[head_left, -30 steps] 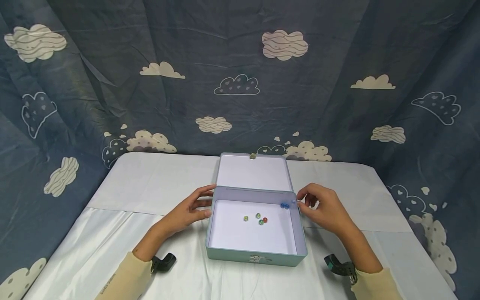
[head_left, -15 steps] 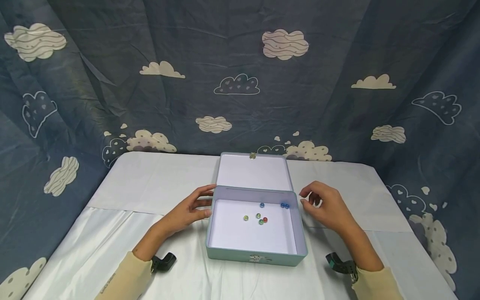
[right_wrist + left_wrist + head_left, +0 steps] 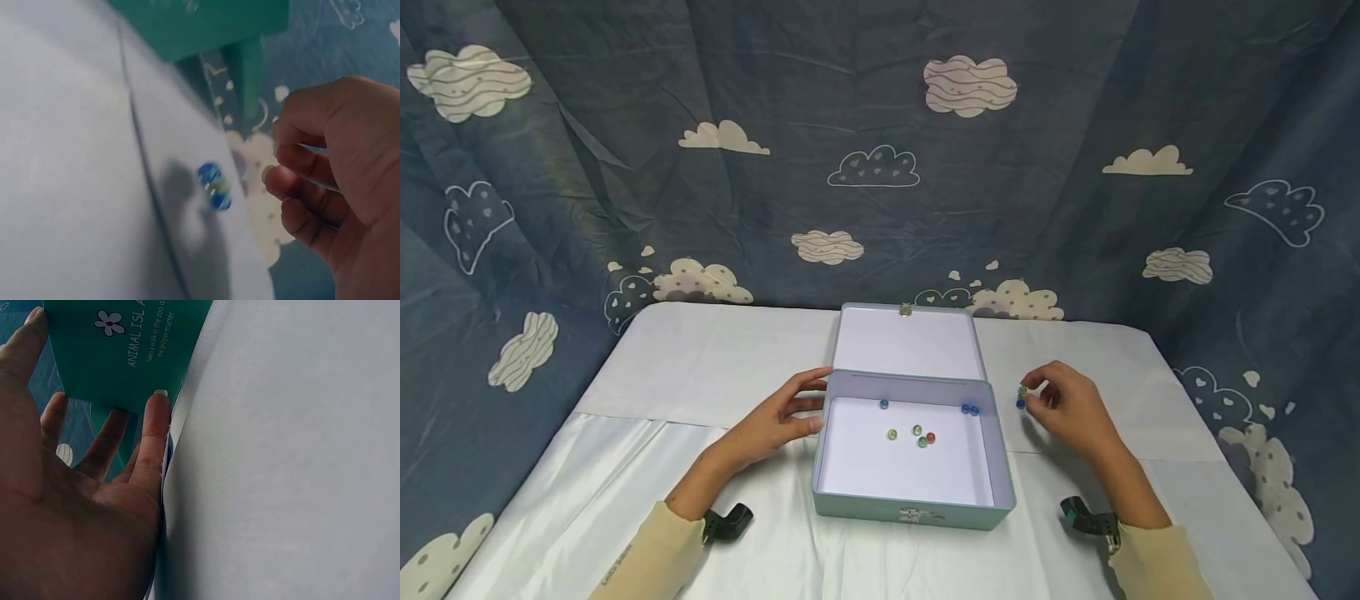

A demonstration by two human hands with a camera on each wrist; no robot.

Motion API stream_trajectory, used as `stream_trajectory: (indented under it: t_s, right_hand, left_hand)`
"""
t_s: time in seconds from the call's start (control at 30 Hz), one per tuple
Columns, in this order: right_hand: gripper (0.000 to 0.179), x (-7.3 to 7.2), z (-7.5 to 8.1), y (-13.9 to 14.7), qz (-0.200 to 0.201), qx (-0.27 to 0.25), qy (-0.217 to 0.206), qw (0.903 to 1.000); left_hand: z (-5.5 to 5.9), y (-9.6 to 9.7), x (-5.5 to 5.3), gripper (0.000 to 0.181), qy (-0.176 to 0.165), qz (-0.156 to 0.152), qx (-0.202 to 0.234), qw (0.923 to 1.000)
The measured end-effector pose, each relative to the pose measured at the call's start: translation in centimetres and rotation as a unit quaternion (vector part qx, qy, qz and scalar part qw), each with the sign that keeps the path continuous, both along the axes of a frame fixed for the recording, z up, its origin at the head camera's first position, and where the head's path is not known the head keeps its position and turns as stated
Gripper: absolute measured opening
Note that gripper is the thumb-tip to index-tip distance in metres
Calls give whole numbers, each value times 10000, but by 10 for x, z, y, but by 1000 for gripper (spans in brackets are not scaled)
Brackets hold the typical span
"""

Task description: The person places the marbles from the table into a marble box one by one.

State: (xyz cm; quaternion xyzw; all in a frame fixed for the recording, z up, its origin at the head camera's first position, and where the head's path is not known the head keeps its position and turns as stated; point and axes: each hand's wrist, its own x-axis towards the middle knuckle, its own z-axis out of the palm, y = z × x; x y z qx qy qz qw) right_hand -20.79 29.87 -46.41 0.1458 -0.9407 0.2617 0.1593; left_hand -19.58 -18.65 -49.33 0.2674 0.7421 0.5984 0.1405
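Note:
An open green tin box [image 3: 913,517] with a pale inside stands on the table. My left hand [image 3: 767,425] rests its straight, spread fingers against the box's left side; in the left wrist view the fingertips [image 3: 157,415] touch the green wall. My right hand [image 3: 1067,408], fingers bent and nothing visible between them, is to the right of the box. By its fingertips lie small glass marbles [image 3: 215,187], blue and yellow-green, close together on the cloth. Inside the box are a lone blue marble [image 3: 883,404], a blue pair [image 3: 970,410], several green-yellow marbles [image 3: 892,434] and a red marble [image 3: 930,437].
The box's lid [image 3: 906,342] lies back behind it, with a metal clasp [image 3: 906,310] at its far edge. White cloth [image 3: 715,342] covers the table. A dark blue curtain [image 3: 880,100] with cloud prints hangs behind and at both sides.
A blue marble has appeared in the box and rolled left along the back. My right hand has moved right, from the box's rim to the marbles on the cloth. My left hand stays put.

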Motion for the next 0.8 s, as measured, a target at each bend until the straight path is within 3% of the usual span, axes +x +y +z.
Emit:
stream_trajectory:
  t_s: [0.5, 0.8]
  right_hand:
    - [18, -4, -24, 14, -645, 127, -358, 9972]
    - [17, -7, -32, 18, -616, 142, -418, 9971]
  left_hand:
    - [0, 0, -1, 74, 23, 19, -15, 10000]
    - [-1, 0, -1, 74, -12, 10, 49, 10000]
